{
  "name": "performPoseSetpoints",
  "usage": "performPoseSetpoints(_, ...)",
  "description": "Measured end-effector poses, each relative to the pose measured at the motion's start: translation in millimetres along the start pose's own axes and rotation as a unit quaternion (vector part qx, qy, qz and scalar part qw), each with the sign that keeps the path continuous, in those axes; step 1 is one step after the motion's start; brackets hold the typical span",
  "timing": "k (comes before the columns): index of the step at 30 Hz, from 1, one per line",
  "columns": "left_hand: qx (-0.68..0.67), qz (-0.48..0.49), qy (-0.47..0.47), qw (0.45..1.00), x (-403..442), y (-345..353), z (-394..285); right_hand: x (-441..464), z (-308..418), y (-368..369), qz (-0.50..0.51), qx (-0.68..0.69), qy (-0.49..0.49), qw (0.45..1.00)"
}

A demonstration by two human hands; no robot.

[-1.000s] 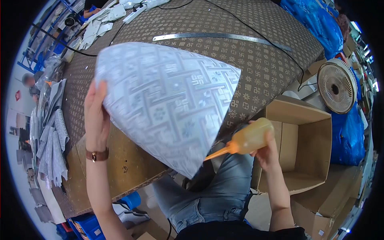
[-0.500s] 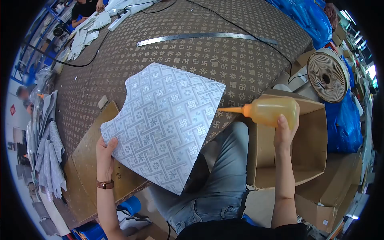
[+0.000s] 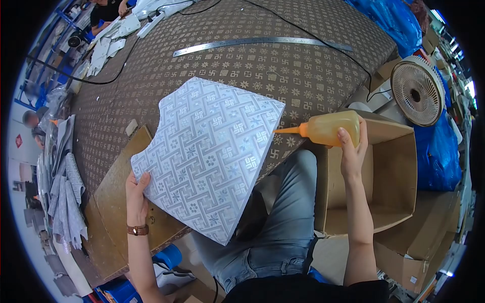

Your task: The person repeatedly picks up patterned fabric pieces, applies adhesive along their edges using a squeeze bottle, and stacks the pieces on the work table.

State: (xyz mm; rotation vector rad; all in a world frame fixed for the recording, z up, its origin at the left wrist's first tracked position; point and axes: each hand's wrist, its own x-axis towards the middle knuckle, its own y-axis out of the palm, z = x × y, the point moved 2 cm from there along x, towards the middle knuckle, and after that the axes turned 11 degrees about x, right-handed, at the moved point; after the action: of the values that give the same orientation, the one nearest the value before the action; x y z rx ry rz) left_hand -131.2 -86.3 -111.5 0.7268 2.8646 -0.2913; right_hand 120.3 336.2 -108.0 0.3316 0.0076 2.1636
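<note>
A pale silver-blue patterned panel with a curved notch on its left side is tilted in front of me. My left hand pinches its lower left corner, thumb on top and the other fingers hidden beneath. In my right hand is a squeeze bottle of yellowish liquid, lying on its side. Its orange nozzle points left, with the tip at the panel's right edge. Whether the tip touches the edge I cannot tell, and no liquid coming out can be made out.
A steel ruler and a black cable lie on the brown patterned tabletop. An open cardboard box and a fan stand at right. Grey fabric pieces hang at left. Another person sits at the far left.
My right hand and the bottle have moved left and slightly up, the nozzle tip staying by the panel's right edge. The panel's lower left corner and my left hand have shifted slightly right.
</note>
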Motion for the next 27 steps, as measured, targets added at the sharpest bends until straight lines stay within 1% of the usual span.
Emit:
performPoseSetpoints(3,-0.010,0.002,-0.004,1.000,0.6,-1.4,2.1,-10.5,-3.6,0.6,0.031,0.057,0.047,0.997)
performPoseSetpoints(4,-0.010,0.001,-0.006,1.000,0.7,-1.4,1.9,-14.6,-3.7,0.6,0.032,0.056,0.049,0.997)
performPoseSetpoints(7,-0.018,0.003,-0.004,1.000,-0.6,0.8,0.5,-32.0,-5.3,3.3,0.066,0.097,0.108,0.987)
performPoseSetpoints(12,-0.013,-0.008,-0.007,1.000,1.0,-1.1,4.8,-66.3,-9.7,12.2,0.080,0.133,0.172,0.973)
performPoseSetpoints(15,-0.007,-0.014,0.006,1.000,-1.0,-0.8,5.4,-91.4,-14.0,16.8,0.096,0.203,0.232,0.947)
performPoseSetpoints(20,-0.017,-0.025,0.004,1.000,-2.9,0.9,5.6,-132.3,-21.3,21.3,0.098,0.184,0.296,0.932)
performPoseSetpoints(23,-0.010,-0.028,0.014,0.999,-4.7,1.3,7.1,-158.0,-19.7,25.9,0.050,0.205,0.373,0.903)
performPoseSetpoints(24,-0.009,-0.030,0.012,0.999,-6.6,1.7,7.5,-165.6,-17.9,26.0,0.051,0.205,0.375,0.902)
performPoseSetpoints(27,0.030,-0.046,-0.015,0.998,-11.1,4.6,3.6,-183.7,-16.0,27.3,0.034,0.258,0.462,0.848)
